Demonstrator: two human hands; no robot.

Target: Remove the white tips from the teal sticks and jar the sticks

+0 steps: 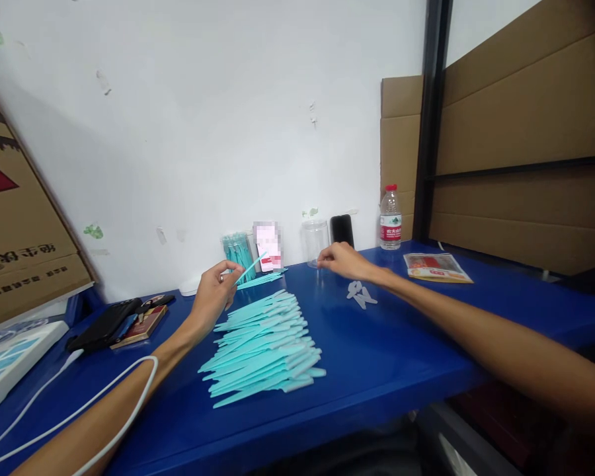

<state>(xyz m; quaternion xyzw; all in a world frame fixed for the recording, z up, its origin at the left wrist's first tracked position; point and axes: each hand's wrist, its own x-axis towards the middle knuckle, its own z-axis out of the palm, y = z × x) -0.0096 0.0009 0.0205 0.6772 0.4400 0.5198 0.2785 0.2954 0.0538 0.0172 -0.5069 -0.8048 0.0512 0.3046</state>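
My left hand pinches a slim turquoise stick, which looks like an eyebrow razor, tilted up to the right. Below it, a broad pile of similar turquoise razors lies on the blue table, their paler, whitish ends to the right. Several more razors lie behind the pile. My right hand is closed, fingertips together in front of a clear empty jar; what they hold, if anything, is too small to make out. Small translucent caps lie just below that hand.
Against the wall stand a jar full of turquoise razors, a lit phone and a dark phone. Farther right are a water bottle and a packet. A black pouch and white cable are left.
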